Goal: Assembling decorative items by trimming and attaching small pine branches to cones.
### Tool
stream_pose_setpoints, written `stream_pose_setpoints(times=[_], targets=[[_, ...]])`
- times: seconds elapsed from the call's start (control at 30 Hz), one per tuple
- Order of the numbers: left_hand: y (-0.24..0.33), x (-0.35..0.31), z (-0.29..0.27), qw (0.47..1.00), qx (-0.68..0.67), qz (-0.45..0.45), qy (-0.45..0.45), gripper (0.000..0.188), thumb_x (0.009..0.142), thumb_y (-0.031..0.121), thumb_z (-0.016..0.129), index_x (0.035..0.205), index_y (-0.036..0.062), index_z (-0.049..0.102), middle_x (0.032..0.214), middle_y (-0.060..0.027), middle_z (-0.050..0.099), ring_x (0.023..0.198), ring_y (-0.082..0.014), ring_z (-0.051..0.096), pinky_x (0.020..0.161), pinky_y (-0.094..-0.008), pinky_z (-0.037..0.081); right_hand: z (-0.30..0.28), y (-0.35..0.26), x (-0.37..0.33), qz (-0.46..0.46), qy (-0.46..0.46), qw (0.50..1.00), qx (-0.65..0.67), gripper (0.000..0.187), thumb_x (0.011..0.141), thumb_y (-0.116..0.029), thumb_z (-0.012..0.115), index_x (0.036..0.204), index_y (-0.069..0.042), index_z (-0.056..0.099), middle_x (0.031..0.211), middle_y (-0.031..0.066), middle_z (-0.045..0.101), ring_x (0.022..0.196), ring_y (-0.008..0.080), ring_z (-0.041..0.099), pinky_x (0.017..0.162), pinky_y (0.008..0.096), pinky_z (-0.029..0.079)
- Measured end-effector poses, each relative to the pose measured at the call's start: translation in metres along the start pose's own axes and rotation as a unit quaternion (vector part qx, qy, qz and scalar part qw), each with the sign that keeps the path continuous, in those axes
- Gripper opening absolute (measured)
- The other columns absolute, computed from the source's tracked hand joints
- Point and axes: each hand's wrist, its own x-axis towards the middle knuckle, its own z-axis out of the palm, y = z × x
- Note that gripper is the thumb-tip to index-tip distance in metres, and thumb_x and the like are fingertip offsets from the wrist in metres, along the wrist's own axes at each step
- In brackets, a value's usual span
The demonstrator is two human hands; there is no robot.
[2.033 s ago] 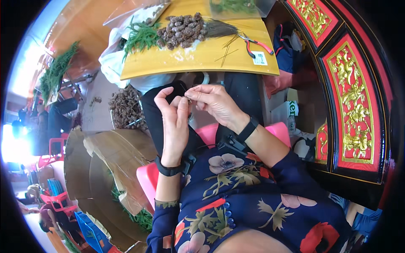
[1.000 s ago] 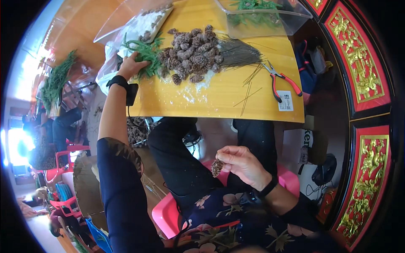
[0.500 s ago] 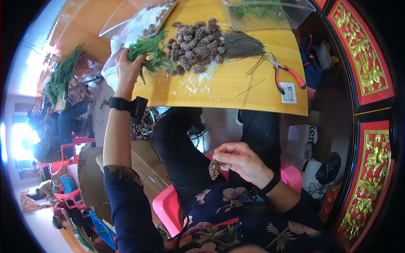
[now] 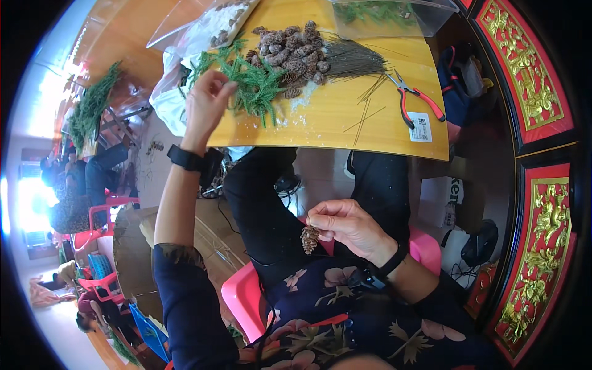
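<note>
My left hand is over the left part of the table, its thumb and fingers slightly apart and a little blurred, with nothing plainly between them. Beside its fingertips, green artificial sprigs lie spread on the yellow tabletop, partly over a heap of brown pine cones. Above my lap, my right hand pinches a small pine cone from the top, so that it hangs tip down. Any wire on this cone is hidden by the fingers.
Thin dark wires lie right of the heap, near red-handled pliers and a white label. Clear plastic bins stand at the back. A white plastic bag hangs at the table's left edge. Cardboard stands at lower left.
The green sprigs have shifted right across the tabletop, against the cone heap. My left hand has come off them, moving slightly right and toward me. The right hand still holds its pine cone.
</note>
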Motion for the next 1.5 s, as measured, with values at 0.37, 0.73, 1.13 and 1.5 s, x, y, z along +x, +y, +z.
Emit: stream_pose_setpoints(times=[0.37,0.73,1.13,1.5], targets=[[0.013,-0.013,-0.002,0.986,-0.165,-0.004,0.035,0.021,0.085,0.023,0.065,0.093,0.0041,0.063,0.087,-0.0039,0.064,0.075,-0.0115,0.059,0.062,-0.0258,0.046,0.003,0.001,-0.003,0.003,0.005,1.0,-0.014,0.013,0.088,-0.011,0.062,0.095,0.0,0.065,0.082,0.002,0.058,0.067,0.0071,0.047,0.062,0.0203,0.04],[0.036,-0.061,-0.035,0.805,-0.573,-0.152,0.006,0.023,0.095,0.01,0.047,0.114,0.0001,0.055,0.108,-0.0102,0.063,0.083,-0.0125,0.059,0.082,-0.0263,0.05,0.0,0.004,0.0,0.003,0.0,1.0,-0.021,0.013,0.089,-0.011,0.061,0.096,-0.001,0.065,0.082,0.002,0.059,0.067,0.007,0.047,0.063,0.0202,0.04],[0.018,-0.061,-0.043,0.744,-0.664,-0.071,0.028,0.026,0.095,0.013,0.047,0.118,0.0008,0.05,0.119,-0.013,0.058,0.099,-0.0196,0.058,0.088,-0.0325,0.048,-0.007,0.007,0.008,0.001,0.031,0.999,-0.031,0.012,0.089,-0.011,0.061,0.097,-0.002,0.064,0.083,0.0003,0.06,0.066,0.0042,0.047,0.062,0.0176,0.041],[0.055,-0.123,-0.011,0.582,-0.785,-0.187,-0.097,0.033,0.096,0.013,0.044,0.125,-0.0034,0.044,0.115,-0.0113,0.06,0.096,-0.0201,0.058,0.077,-0.0286,0.049,0.015,-0.058,0.016,-0.203,0.077,0.934,-0.282,0.009,0.087,-0.005,0.06,0.091,0.002,0.064,0.095,0.0043,0.059,0.069,0.0069,0.05,0.066,0.0191,0.041]])
